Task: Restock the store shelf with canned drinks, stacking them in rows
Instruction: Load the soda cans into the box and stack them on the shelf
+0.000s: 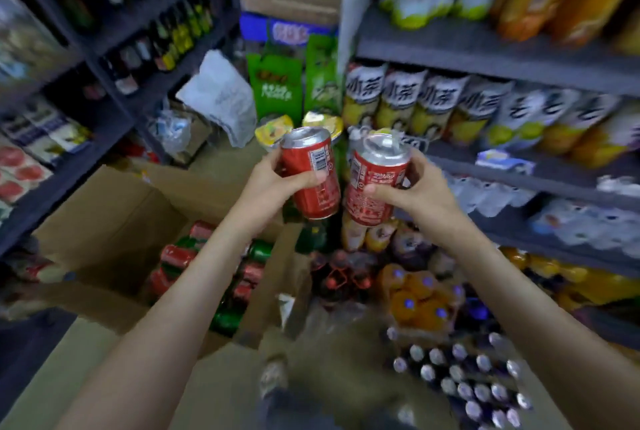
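Head view is showing the fingers [313,177] of the left hand [273,187] curling round a red drink can, the left can [311,166], with the thumb pressing across its label. The right hand [419,194] is gripping the right can [374,183] the same way, thumb lying over the front. Both cans are hanging in the air just beside each other with a thin gap between them. Each long axis is tilting off upright, the silver tops splaying apart and the bases leaning in toward one another. Below and to the left, an open cardboard box [114,221] is holding more boxed cans [180,253], red and green, lying on their sides. The store shelf [519,183] is running along the right side, under a row of tea bottles [440,100], so the right hand is sitting nearer to it. The coming move probably means swinging both cans rightward and standing them straight; which tier is waiting for them cannot be told.
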Demonstrator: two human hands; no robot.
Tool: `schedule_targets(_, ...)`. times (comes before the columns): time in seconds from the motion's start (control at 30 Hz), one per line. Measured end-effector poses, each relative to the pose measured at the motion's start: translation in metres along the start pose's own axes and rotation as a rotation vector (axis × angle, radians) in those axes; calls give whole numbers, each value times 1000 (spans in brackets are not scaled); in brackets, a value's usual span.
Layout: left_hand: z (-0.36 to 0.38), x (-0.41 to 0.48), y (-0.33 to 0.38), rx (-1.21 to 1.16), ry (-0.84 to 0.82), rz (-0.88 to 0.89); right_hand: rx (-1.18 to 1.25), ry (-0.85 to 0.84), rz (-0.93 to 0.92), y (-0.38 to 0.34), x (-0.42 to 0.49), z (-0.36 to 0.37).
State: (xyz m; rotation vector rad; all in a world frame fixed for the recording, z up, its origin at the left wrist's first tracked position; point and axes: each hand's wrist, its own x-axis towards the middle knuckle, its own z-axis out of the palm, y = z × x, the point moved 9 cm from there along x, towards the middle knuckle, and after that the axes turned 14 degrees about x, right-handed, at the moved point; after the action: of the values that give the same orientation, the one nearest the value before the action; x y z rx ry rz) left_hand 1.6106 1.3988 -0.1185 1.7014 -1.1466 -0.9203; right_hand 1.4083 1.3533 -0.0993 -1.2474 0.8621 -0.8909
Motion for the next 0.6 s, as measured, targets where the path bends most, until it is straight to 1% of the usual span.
schedule_targets(0.2, 84, -2, 148, -25, -39, 236, -159, 108, -265, -119, -46, -117)
schedule_targets(0.33, 117, -1, 226, 33, -72, 374, -202, 193, -421, -179, -74, -169)
schedule_targets(0.5, 136, 3, 306, 80, -59, 542, -207, 287, -535, -238, -90, -213)
schedule_targets(0.6, 127, 11, 346, 108, 1, 603, -134, 305, -570, -272, -86, -229)
